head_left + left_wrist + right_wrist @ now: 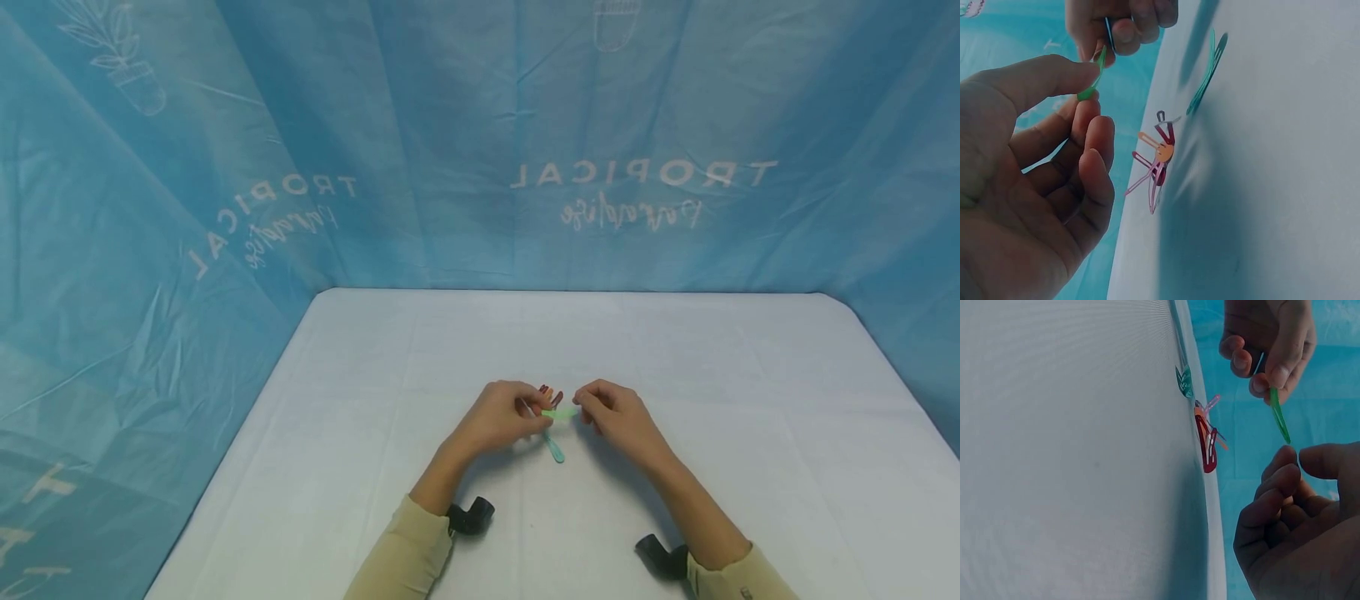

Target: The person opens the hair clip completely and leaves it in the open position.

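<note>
A bright green snap hair clip (561,413) is held above the table, its narrow tip free. My left hand (512,414) pinches its wide end between thumb and fingertip, as the left wrist view shows. Just past the tip is my right hand (1300,519), thumb and forefinger slightly apart with nothing between them and the other fingers loosely bent. Below, a small pile of red, orange and pink hair clips (1163,153) lies on the table, partly covered by my left hand in the head view. A teal hair clip (555,450) lies closer to me.
A white cloth covers the table (375,358). Blue curtains (450,125) with mirrored lettering hang behind it and at the sides. Black camera mounts (472,517) sit at both wrists, beside beige sleeves (408,550).
</note>
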A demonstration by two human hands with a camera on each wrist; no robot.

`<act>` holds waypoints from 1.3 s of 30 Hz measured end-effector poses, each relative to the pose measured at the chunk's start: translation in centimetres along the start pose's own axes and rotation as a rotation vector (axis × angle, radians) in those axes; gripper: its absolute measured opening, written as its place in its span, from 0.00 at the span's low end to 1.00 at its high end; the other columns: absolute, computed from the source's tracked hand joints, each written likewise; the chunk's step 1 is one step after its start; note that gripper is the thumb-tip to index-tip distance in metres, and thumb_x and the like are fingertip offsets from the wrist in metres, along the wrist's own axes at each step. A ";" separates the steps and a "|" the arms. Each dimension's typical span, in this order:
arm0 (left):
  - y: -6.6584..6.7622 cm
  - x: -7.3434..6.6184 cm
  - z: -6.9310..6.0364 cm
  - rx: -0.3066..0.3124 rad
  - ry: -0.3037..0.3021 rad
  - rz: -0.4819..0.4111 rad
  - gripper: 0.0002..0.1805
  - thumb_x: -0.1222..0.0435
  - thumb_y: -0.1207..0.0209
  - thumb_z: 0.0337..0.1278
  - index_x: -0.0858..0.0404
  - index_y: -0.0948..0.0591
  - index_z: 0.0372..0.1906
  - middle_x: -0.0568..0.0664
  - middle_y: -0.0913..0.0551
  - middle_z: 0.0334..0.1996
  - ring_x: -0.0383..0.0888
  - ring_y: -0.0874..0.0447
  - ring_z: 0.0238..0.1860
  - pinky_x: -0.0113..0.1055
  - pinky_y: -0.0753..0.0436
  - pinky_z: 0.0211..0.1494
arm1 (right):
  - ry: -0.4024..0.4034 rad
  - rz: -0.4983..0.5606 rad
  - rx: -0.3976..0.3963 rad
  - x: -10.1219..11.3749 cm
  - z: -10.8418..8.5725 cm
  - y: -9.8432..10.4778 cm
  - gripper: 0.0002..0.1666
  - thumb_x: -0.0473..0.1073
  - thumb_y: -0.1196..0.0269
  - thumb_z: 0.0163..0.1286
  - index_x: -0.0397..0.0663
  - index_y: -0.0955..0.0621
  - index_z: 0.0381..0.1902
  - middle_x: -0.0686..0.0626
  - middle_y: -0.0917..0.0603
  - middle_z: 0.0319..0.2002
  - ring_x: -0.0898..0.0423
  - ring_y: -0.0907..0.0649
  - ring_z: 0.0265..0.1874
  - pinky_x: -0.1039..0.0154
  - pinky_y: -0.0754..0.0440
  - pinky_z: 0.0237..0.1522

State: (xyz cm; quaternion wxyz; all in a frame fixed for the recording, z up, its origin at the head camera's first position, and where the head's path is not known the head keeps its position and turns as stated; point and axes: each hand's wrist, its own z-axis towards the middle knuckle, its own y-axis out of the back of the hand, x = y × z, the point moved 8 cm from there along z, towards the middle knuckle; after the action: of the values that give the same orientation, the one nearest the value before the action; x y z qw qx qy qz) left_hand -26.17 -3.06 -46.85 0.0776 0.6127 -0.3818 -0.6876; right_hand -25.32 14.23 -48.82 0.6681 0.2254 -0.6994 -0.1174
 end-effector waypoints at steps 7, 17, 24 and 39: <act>0.5 -0.1 0.0 -0.031 -0.006 -0.005 0.09 0.61 0.29 0.56 0.58 0.11 0.41 0.40 0.18 0.29 0.38 0.21 0.28 0.31 0.23 0.26 | -0.016 -0.014 0.018 0.1 -0.1 -0.1 0.17 0.50 0.43 0.77 0.42 0.17 0.45 0.48 0.19 0.28 0.54 0.23 0.27 0.63 0.25 0.29; 0.7 -0.3 0.0 -0.050 -0.020 0.006 0.08 0.61 0.29 0.55 0.57 0.12 0.40 0.39 0.18 0.29 0.37 0.23 0.30 0.29 0.24 0.29 | -0.021 -0.032 0.042 -0.2 0.0 -0.5 0.16 0.50 0.44 0.77 0.43 0.17 0.43 0.50 0.19 0.29 0.53 0.23 0.28 0.62 0.24 0.33; 0.6 -0.2 0.0 -0.048 -0.007 0.007 0.08 0.61 0.29 0.56 0.58 0.12 0.40 0.39 0.19 0.29 0.38 0.24 0.29 0.29 0.25 0.28 | -0.006 -0.031 0.043 -0.1 0.1 -0.5 0.17 0.51 0.43 0.77 0.43 0.17 0.43 0.50 0.20 0.28 0.54 0.24 0.27 0.63 0.25 0.30; 0.6 -0.4 0.0 -0.052 -0.023 0.017 0.09 0.61 0.29 0.56 0.58 0.12 0.41 0.39 0.18 0.30 0.39 0.22 0.31 0.29 0.24 0.30 | 0.010 -0.028 0.065 0.2 -0.1 -0.6 0.18 0.51 0.43 0.78 0.43 0.18 0.40 0.49 0.20 0.27 0.54 0.24 0.27 0.62 0.26 0.30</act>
State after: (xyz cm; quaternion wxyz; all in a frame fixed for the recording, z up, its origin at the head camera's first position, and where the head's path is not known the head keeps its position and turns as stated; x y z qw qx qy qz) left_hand -26.27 -3.25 -46.11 0.0948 0.5992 -0.3698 -0.7037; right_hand -25.14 13.58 -48.91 0.6620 0.2573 -0.6964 -0.1028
